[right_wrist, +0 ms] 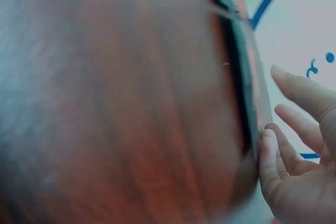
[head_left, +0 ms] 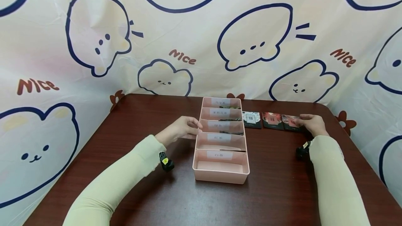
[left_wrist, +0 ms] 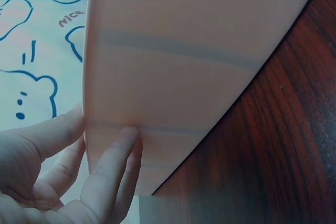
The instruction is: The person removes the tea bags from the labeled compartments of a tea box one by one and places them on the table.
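A long pale pink divided box stands on the table, each compartment bearing a white paper label with Chinese characters. My left hand holds its left wall, some fingertips against the outer side and others at the rim, as the left wrist view shows. To the right of the box, several flat tea packets lie side by side: a white-and-black one, a red-and-black one and another red one at the end. My right hand touches this last packet's right part with its fingers loosely extended.
Thin dark packets show inside the farther compartments; the nearest compartment shows its bare floor. The dark brown wooden table is backed by a white sheet printed with cartoon bears.
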### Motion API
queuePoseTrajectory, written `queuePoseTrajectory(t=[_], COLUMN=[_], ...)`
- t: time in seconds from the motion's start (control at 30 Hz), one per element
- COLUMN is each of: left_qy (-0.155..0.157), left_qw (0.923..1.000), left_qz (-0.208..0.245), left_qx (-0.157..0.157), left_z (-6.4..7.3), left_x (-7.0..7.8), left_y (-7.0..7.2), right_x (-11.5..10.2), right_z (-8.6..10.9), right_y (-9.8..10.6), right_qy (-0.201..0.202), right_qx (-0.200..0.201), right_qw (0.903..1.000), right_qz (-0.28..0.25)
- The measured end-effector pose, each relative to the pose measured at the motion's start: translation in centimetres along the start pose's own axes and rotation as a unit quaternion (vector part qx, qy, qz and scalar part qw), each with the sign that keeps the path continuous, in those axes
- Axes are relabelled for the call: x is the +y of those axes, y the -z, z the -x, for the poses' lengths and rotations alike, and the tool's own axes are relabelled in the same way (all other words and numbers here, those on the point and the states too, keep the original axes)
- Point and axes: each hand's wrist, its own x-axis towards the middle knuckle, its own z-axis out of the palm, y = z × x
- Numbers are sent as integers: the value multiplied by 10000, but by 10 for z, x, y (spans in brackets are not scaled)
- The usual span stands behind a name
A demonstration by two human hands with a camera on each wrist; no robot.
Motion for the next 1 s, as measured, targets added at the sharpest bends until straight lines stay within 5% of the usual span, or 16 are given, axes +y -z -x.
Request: queuePoseTrajectory(t=[0.2,0.33,0.57,0.77,0.9,1.0], left_qy=[17,13,-7,-68,-57,-52], left_qw=[10000,10000,10000,10000,10000,10000], left_qz=[-14,-23,15,60,61,58], left_qx=[25,38,-13,-33,-27,-29], left_z=[0,0,-1,-1,-1,-2], left_x=[0,-1,-2,-3,-4,-4], left_y=[0,0,0,1,1,1], right_x=[-15,-45,-97,-130,-141,-144], right_z=[2,16,59,93,111,122], right_y=[10,15,14,-5,-18,-30], right_qy=[-58,307,1385,2232,2649,2870], right_qx=[11,-141,-483,-1091,-1558,-1796], right_qw=[9949,9794,9159,8628,8412,8399], right_qz=[-1006,-1991,-3737,-4404,-4450,-4243])
